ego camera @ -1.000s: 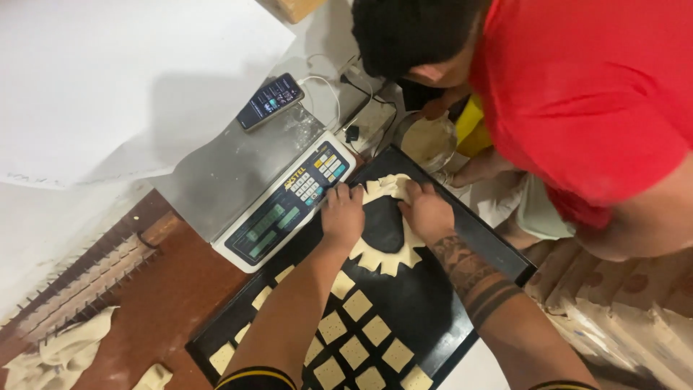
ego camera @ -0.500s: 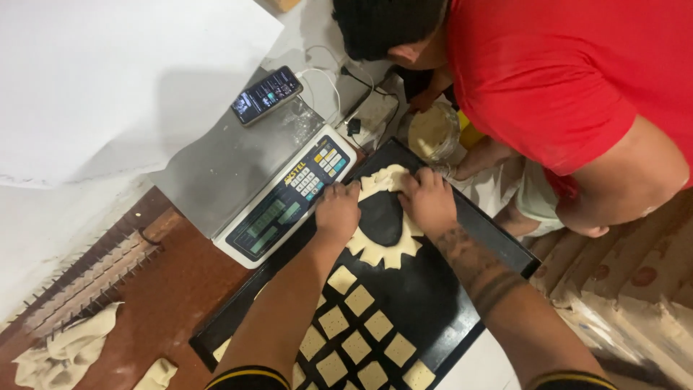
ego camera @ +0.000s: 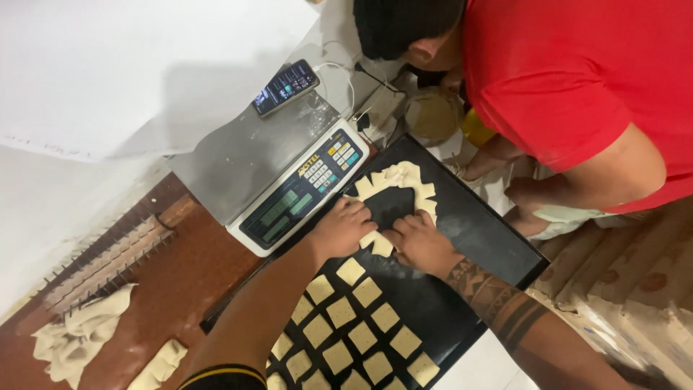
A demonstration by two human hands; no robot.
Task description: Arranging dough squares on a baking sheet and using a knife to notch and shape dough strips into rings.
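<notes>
A black baking tray [ego camera: 476,238] lies tilted across the view. Several small pale dough squares [ego camera: 361,325] sit in rows on its near half. Farther up, a ring of dough pieces [ego camera: 401,180] curls around a bare black patch. My left hand [ego camera: 343,230] rests on the ring's left side, fingers spread on the dough. My right hand [ego camera: 419,242], on a tattooed forearm, presses the near end of the ring. Both hands touch loose dough pieces where their fingertips meet.
A digital scale [ego camera: 289,184] with a steel platform stands left of the tray, a phone [ego camera: 285,87] at its far edge. A person in a red shirt [ego camera: 570,87] bends over the tray's far side. Dough scraps [ego camera: 79,336] lie on the brown surface at left.
Both my hands have slid nearer along the dough ring, away from the far end. The person in red has shifted and leaned closer over the tray.
</notes>
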